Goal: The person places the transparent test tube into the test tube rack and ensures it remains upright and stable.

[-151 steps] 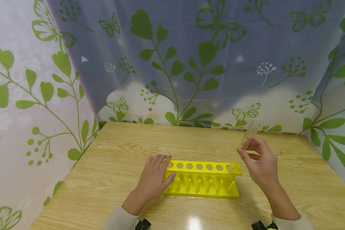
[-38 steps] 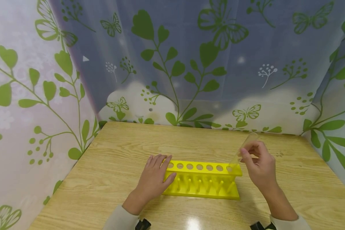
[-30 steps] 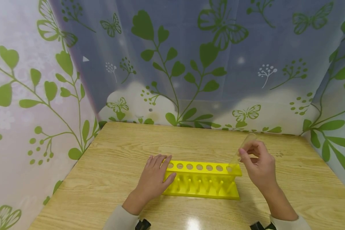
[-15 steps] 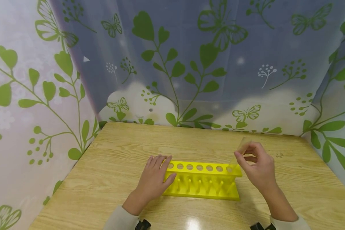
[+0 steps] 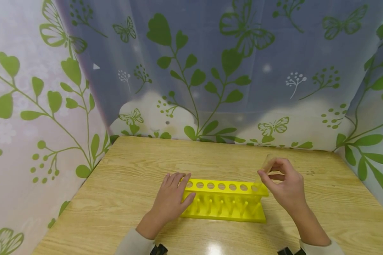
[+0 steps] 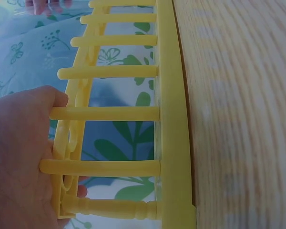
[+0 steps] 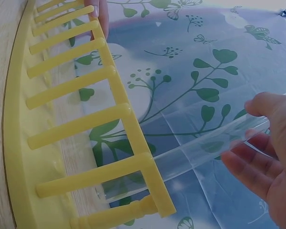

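"The right hand (image 5: 287, 184)?"
"Pinching a clear tube (image 7: 200, 149), tilted through the end hole of the yellow rack (image 5: 223, 214), right of head-view centre."
"The left hand (image 5: 170, 200)?"
"Gripping the rack's left end, lower centre."

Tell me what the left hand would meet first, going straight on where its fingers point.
Past the yellow rack it holds, the left hand would probably meet the patterned curtain beyond the table; its height is unclear, so it might brush the table first.
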`<state>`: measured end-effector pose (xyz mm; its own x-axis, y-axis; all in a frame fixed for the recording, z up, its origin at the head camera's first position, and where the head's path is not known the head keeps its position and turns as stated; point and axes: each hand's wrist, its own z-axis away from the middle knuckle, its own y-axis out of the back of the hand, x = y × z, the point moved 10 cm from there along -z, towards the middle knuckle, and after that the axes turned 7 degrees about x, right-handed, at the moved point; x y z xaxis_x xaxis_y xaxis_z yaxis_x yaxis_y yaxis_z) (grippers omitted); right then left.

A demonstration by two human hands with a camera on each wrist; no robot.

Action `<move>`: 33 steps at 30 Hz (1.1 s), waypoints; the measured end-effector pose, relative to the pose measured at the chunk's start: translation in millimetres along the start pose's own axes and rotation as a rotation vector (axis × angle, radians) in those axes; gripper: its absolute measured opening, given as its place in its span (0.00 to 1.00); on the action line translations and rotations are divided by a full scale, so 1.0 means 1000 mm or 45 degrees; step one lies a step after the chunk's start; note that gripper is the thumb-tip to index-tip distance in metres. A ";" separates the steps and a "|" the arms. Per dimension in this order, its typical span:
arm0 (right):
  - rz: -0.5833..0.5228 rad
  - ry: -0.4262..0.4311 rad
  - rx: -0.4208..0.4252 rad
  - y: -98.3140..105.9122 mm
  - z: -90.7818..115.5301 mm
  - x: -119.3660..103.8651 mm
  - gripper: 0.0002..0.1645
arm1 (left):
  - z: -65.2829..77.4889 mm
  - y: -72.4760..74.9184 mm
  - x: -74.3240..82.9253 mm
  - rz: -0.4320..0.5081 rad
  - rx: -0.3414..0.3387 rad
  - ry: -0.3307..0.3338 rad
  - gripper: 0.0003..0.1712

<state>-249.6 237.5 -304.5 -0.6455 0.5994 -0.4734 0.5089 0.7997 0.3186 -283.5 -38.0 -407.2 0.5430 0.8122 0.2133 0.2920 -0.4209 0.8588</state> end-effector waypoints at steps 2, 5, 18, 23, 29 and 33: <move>0.005 -0.001 -0.005 -0.001 0.000 0.000 0.24 | 0.000 0.000 0.000 -0.002 0.002 -0.001 0.34; 0.011 -0.004 -0.011 -0.001 0.000 0.000 0.24 | 0.000 0.001 0.001 -0.009 0.011 -0.011 0.34; 0.034 -0.031 0.032 -0.001 0.004 0.006 0.21 | 0.001 0.002 0.001 0.004 0.008 0.004 0.34; 0.000 -0.042 0.018 -0.002 0.004 0.006 0.16 | 0.001 0.000 -0.001 0.005 -0.010 0.016 0.34; -0.064 -0.047 0.003 -0.004 0.004 0.006 0.13 | 0.001 -0.001 -0.002 -0.003 -0.008 0.019 0.34; -0.093 -0.039 0.015 -0.004 0.004 0.008 0.12 | 0.001 -0.001 -0.002 0.010 -0.007 0.024 0.34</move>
<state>-254.6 238.9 -312.9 -0.6638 0.5378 -0.5198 0.4678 0.8408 0.2725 -284.3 -39.1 -408.8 0.5303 0.8163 0.2288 0.2834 -0.4251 0.8596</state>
